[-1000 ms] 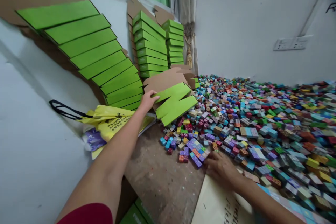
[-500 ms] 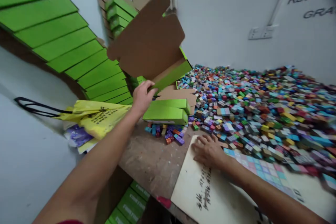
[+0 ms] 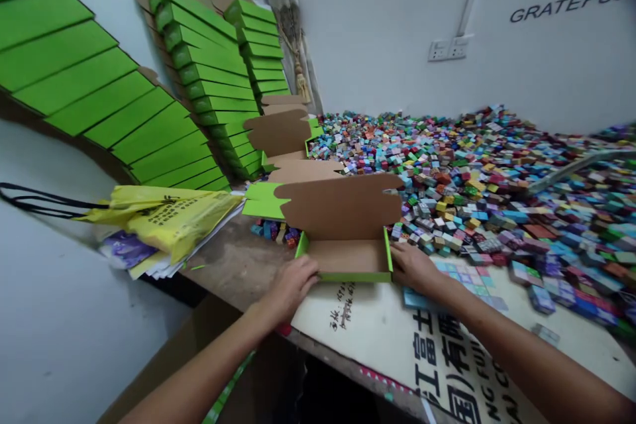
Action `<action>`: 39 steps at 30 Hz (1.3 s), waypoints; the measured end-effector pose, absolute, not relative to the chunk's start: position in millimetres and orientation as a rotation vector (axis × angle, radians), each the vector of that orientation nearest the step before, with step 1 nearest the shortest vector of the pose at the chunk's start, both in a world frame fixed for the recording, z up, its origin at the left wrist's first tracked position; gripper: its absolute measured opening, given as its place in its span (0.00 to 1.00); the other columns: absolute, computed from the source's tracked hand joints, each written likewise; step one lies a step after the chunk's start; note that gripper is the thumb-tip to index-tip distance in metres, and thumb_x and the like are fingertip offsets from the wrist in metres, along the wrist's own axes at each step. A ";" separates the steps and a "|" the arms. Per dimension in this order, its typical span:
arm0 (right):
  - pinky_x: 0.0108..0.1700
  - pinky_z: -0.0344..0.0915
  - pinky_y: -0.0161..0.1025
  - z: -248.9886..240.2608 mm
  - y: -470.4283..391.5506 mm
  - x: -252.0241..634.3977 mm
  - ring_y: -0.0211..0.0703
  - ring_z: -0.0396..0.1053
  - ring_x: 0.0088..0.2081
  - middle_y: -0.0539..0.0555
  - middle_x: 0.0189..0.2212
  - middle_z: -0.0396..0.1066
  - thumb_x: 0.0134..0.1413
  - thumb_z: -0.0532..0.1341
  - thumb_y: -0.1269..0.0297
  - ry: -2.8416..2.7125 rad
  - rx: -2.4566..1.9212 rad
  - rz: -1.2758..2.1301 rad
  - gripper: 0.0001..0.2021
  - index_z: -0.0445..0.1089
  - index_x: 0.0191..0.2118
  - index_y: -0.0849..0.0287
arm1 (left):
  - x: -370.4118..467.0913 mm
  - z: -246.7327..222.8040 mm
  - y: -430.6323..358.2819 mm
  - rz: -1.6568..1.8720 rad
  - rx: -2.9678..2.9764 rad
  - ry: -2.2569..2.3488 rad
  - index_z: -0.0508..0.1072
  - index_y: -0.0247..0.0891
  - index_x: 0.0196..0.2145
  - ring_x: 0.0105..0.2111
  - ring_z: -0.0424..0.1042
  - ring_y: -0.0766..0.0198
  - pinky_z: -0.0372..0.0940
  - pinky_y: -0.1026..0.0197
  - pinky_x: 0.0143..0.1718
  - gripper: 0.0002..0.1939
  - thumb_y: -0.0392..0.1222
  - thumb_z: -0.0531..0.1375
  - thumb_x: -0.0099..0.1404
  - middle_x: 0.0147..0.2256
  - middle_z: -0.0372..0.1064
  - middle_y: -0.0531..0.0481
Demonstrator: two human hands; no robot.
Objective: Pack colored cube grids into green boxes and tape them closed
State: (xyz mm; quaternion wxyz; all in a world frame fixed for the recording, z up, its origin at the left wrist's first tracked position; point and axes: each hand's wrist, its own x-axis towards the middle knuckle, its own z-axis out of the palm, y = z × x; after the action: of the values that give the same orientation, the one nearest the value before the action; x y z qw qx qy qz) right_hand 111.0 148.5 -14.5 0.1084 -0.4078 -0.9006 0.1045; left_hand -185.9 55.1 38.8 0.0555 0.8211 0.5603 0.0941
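An open cardboard box (image 3: 342, 209), green outside and brown inside, sits on the pale printed board (image 3: 377, 324) with its lid flap raised at the back. My left hand (image 3: 293, 281) is closed on the box's front left corner. At the box's right side wall, my right hand (image 3: 413, 268) grips the edge, its fingertips partly hidden. Just right of that hand lies a sheet of pastel square tiles (image 3: 470, 278). Small coloured blocks (image 3: 278, 232) show behind the box on the left, beside another green box (image 3: 263, 201).
A large heap of coloured blocks (image 3: 447, 179) covers the right and back of the table (image 3: 223, 271). Stacked green boxes (image 3: 209, 73) lean along the left wall. A yellow bag (image 3: 173, 215) lies on papers at the left edge. A metal bar (image 3: 576, 169) rests on the heap.
The open box has come down from the left stacks onto the printed board, carried by my left hand. My right hand has moved from the board to the box's right side.
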 end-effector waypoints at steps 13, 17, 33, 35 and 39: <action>0.44 0.66 0.44 3.2 125.9 251.2 0.50 0.69 0.45 0.55 0.46 0.71 0.58 0.52 0.51 -2.189 -1.442 0.556 0.18 0.69 0.47 0.53 | -146.2 27.4 82.7 -0.201 2.582 1.812 0.71 0.41 0.35 0.33 0.68 0.59 0.58 0.61 0.32 0.09 0.37 0.52 0.65 0.33 0.66 0.48; 0.44 0.66 0.44 -5.5 125.9 246.9 0.50 0.69 0.45 0.55 0.45 0.71 0.58 0.52 0.55 -2.264 -1.406 0.517 0.16 0.70 0.46 0.53 | -150.6 25.2 68.8 -0.253 2.520 1.800 0.72 0.41 0.36 0.34 0.69 0.60 0.59 0.62 0.32 0.08 0.38 0.52 0.65 0.34 0.66 0.49; 0.33 0.60 0.34 11.3 154.7 153.9 0.40 0.68 0.35 0.55 0.42 0.65 0.48 0.49 0.80 -2.716 -1.432 0.247 0.26 0.68 0.50 0.50 | -143.6 13.8 92.6 -0.086 2.605 1.891 0.71 0.39 0.37 0.38 0.68 0.57 0.55 0.54 0.44 0.08 0.38 0.51 0.67 0.36 0.68 0.48; 0.34 0.60 0.33 13.2 155.9 149.7 0.39 0.67 0.35 0.55 0.43 0.64 0.48 0.49 0.80 -2.723 -1.456 0.229 0.25 0.69 0.48 0.51 | -144.7 12.5 89.2 -0.061 2.607 1.880 0.71 0.40 0.37 0.39 0.68 0.57 0.55 0.54 0.44 0.09 0.38 0.51 0.67 0.36 0.68 0.48; 0.35 0.59 0.33 13.3 155.2 138.1 0.39 0.67 0.34 0.55 0.42 0.64 0.56 0.50 0.72 -2.692 -1.513 0.189 0.14 0.71 0.42 0.55 | -147.7 13.7 85.7 -0.027 2.597 1.868 0.71 0.39 0.37 0.39 0.68 0.55 0.56 0.53 0.43 0.08 0.38 0.52 0.66 0.36 0.69 0.47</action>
State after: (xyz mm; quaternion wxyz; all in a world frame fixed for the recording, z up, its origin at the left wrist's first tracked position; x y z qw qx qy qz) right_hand 138.1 155.2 13.3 0.0240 -0.4888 -0.8699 0.0611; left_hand -147.7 85.7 13.7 -0.0289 0.8114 0.5837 -0.0085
